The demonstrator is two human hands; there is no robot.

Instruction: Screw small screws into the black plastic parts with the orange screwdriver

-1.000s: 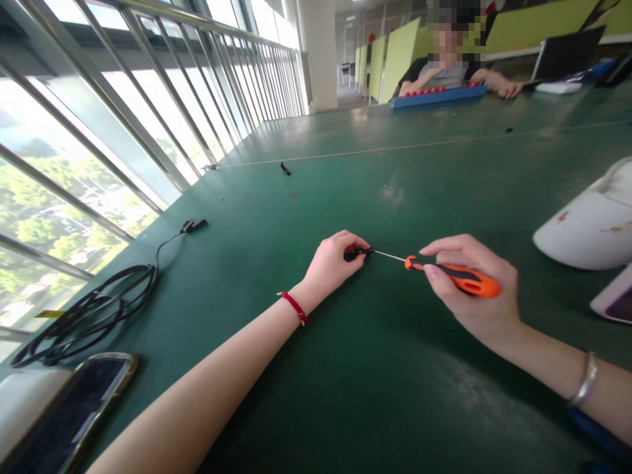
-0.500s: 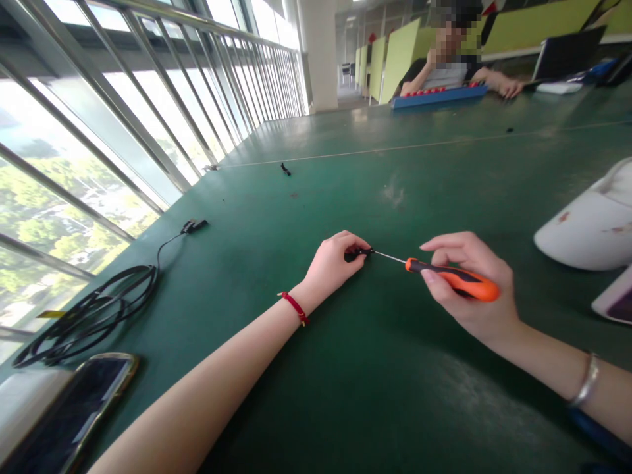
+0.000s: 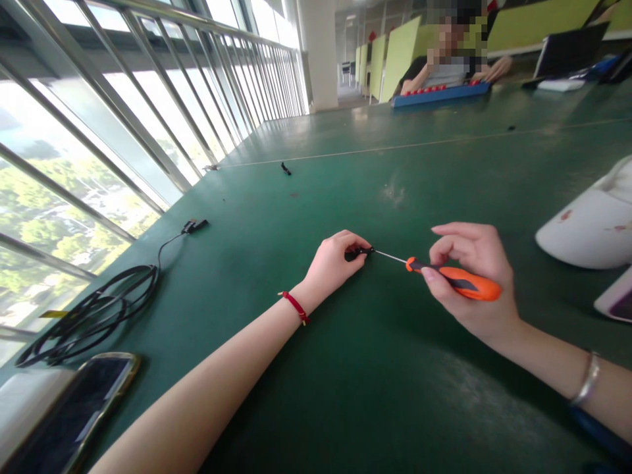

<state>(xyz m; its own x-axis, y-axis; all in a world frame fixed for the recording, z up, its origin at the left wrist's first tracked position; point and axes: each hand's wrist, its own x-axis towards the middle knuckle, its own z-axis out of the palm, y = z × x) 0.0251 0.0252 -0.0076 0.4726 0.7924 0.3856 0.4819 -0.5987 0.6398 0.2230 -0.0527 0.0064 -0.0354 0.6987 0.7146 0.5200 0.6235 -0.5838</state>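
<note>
With the left hand [image 3: 332, 262] pinching what seems a small black plastic part [image 3: 356, 252] on the green worktop [image 3: 276, 217] and the right hand [image 3: 471, 280] closed on the orange-and-black-handled thin-shafted screwdriver [image 3: 457, 279], the tip could slip off and jab the fingers [image 3: 356, 241].

We see bare green tabletop [image 3: 375, 178] ahead; a coiled black cable [image 3: 93, 306] blocks our left, a white rounded plastic casing [image 3: 587, 230] our right.
</note>
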